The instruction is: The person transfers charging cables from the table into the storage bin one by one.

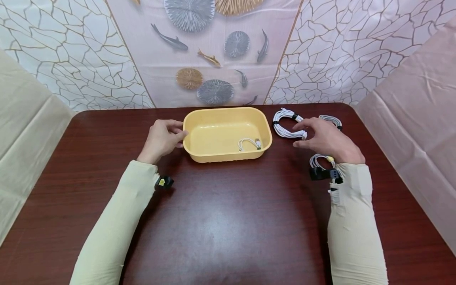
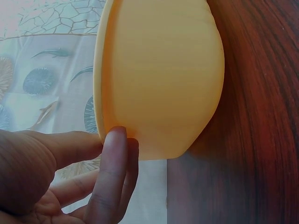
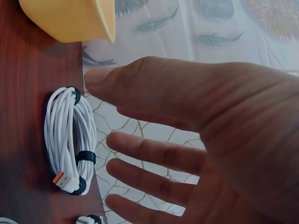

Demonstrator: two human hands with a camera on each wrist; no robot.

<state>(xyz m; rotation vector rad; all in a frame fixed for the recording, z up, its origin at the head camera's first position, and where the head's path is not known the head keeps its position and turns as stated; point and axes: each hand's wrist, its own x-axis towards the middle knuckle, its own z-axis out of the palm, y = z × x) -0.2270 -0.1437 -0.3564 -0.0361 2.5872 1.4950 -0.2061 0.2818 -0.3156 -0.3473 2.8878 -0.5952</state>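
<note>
A yellow plastic basin (image 1: 221, 157) stands at the back middle of the table. My left hand (image 1: 162, 138) pinches its left end at the rim; the left wrist view shows thumb and fingertips against the basin wall (image 2: 163, 79). Inside the basin, near its front right corner, lies a short white USB cable (image 1: 246, 139). My right hand (image 1: 331, 140) hovers at the right, fingers spread apart and holding nothing. Nearest to it is a white coiled cable (image 1: 285, 133), bound with black straps; its USB plug (image 3: 63, 179) with an orange tip shows in the right wrist view.
Behind my right hand lies a grey coiled cable (image 1: 335, 118), partly hidden. Another light coil (image 1: 314, 159) with a yellow part lies by the right wrist, partly covered by the wrist camera. A patterned cloth (image 1: 221, 51) hangs behind the dark wooden table (image 1: 221, 221).
</note>
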